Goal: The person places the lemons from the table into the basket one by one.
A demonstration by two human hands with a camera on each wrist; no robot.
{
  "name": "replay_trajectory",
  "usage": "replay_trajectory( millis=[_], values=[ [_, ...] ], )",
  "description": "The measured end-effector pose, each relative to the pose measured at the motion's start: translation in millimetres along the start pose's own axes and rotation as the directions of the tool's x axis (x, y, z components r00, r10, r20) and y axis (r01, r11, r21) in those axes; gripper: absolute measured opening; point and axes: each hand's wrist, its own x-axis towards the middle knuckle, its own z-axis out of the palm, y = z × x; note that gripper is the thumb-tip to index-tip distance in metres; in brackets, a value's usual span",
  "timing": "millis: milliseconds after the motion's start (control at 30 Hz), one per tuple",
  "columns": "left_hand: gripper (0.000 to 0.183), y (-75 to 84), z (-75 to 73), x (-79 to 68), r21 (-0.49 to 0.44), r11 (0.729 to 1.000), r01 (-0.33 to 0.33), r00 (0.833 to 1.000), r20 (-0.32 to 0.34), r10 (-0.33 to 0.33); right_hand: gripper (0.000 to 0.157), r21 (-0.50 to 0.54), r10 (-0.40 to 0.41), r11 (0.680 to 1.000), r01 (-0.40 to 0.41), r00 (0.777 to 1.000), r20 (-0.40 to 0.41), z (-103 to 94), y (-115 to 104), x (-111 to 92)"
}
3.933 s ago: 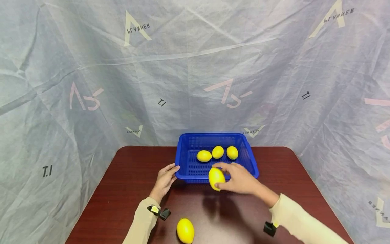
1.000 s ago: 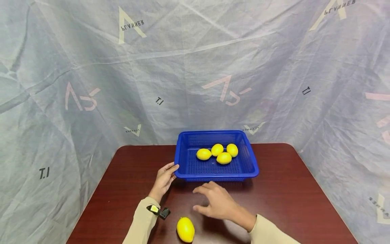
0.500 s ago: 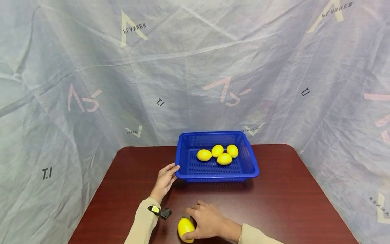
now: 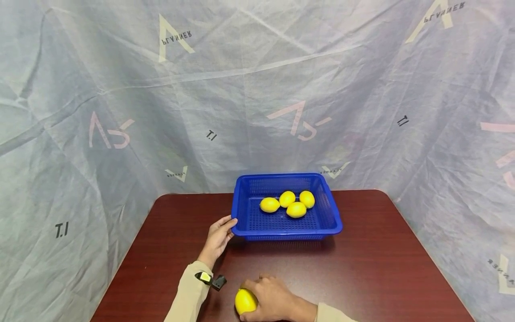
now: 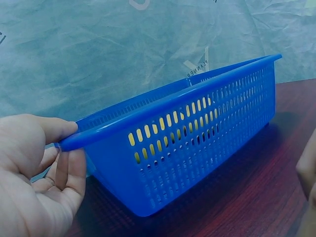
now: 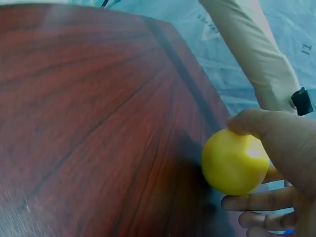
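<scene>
A blue perforated plastic basket point(image 4: 281, 232) stands toward the back of the table, several yellow lemons point(image 4: 296, 209) lying on its bottom. At its front left corner my left hand point(image 4: 217, 238) pinches the rim, thumb above and fingers beneath, as the left wrist view makes plain. One more lemon point(image 4: 245, 301) is near the table's front, and my right hand point(image 4: 273, 298) grips it from the right between thumb and fingers. In the right wrist view that lemon point(image 6: 234, 163) is seen end-on, close to the tabletop; whether it touches the wood is hard to tell.
The dark red wooden table point(image 4: 362, 268) has rounded back corners. A grey printed cloth point(image 4: 249, 89) hangs behind it and along both sides. My left forearm point(image 4: 188, 290) lies just left of the gripped lemon.
A lemon the right hand carried earlier now lies in the basket with the others. The right hand has come back toward the front and taken hold of the table lemon. The left hand stays put.
</scene>
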Motion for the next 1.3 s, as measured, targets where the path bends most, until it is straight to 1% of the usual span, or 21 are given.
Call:
replay_trajectory(
  millis=[100,267,367,500,700,833,933,1100,1200,1300],
  values=[
    [0.047,0.0,-0.3,-0.6,0.006,1.000,-0.006,1.000,0.001,0.006,0.058,0.034,-0.013,0.999,0.013,1.000,-0.019,-1.7,0,-1],
    [0.045,-1.3,-0.7,-0.3,0.007,1.000,-0.013,1.000,-0.003,0.013,0.057,0.089,-0.008,0.996,0.012,0.999,-0.048,-8.6,2,-2],
    [0.043,-1.5,-0.5,-0.5,-0.004,1.000,-0.002,1.000,-0.017,0.002,0.057,0.102,-0.035,0.994,0.042,0.997,-0.069,-17.0,3,-2],
    [0.044,-1.1,-0.3,-0.7,0.010,1.000,-0.006,1.000,-0.021,0.006,0.057,0.115,-0.068,0.990,0.077,0.994,-0.086,-34.8,8,0],
    [0.045,-0.5,-0.6,-1.0,0.023,1.000,-0.004,1.000,-0.020,0.005,0.061,0.099,-0.032,0.994,0.037,0.998,-0.052,-75.6,21,3],
    [0.044,-0.9,-1.8,-0.5,0.030,1.000,-0.002,1.000,-0.023,0.003,0.064,0.091,-0.023,0.996,0.025,0.999,-0.026,-104.2,36,7],
    [0.043,-1.8,-2.8,-0.3,0.014,1.000,0.004,1.000,-0.030,-0.004,0.064,0.086,-0.023,0.996,0.024,1.000,-0.008,-123.5,51,11],
    [0.046,-3.3,-2.1,-0.2,-0.008,1.000,0.002,1.000,-0.023,-0.002,0.063,0.094,-0.056,0.994,0.054,0.998,0.018,-154.4,80,24],
    [0.047,-3.2,-1.3,0.8,0.001,1.000,-0.006,1.000,-0.015,0.006,0.064,0.108,-0.084,0.991,0.079,0.995,0.047,-169.4,97,35],
    [0.048,-2.4,-0.9,1.1,0.000,1.000,-0.001,1.000,-0.015,0.001,0.065,0.123,-0.106,0.988,0.095,0.990,0.088,-179.6,112,47]
  ],
)
